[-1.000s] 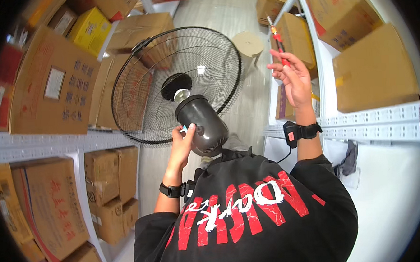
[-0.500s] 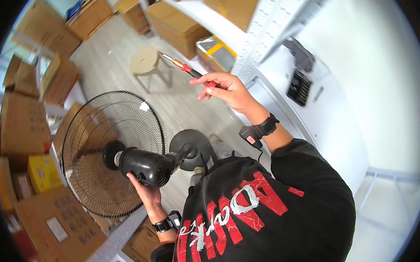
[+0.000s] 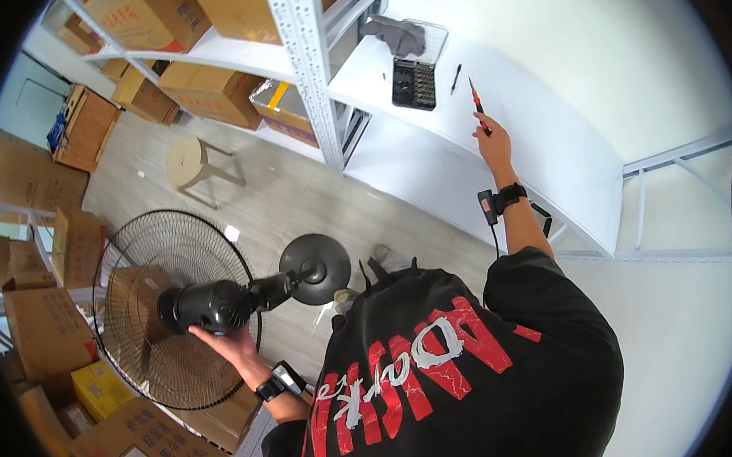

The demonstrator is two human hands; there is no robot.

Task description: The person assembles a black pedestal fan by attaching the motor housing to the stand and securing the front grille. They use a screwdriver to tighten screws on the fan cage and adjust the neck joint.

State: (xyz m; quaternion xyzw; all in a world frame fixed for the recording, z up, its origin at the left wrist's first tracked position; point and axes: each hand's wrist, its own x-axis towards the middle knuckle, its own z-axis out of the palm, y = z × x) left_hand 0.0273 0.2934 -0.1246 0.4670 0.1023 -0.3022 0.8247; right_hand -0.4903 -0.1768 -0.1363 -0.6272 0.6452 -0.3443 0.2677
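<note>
A black pedestal fan [image 3: 209, 307] stands at the left, its round wire guard turned away from me and its disc base [image 3: 317, 268] on the floor. Cupped under the motor housing, my left hand [image 3: 230, 348] grips it from below, with some fingers hidden behind the housing. Out over the white shelf [image 3: 536, 149], my right hand [image 3: 495, 145] holds a red-and-black screwdriver [image 3: 478, 104], tip pointing away from me. Beyond it a slim dark tool [image 3: 456, 78] lies beside an open black bit case [image 3: 414, 84] with rows of bits.
A grey cloth [image 3: 395, 35] lies behind the bit case. Metal racks with cardboard boxes [image 3: 214, 92] line the far side, and more boxes [image 3: 53, 332] crowd the left. A beige stool [image 3: 187, 162] stands on the floor beyond the fan.
My right hand has swung right with the screwdriver, from above the floor to over the white shelf. The view has turned right. My left hand stays at the fan's motor housing.
</note>
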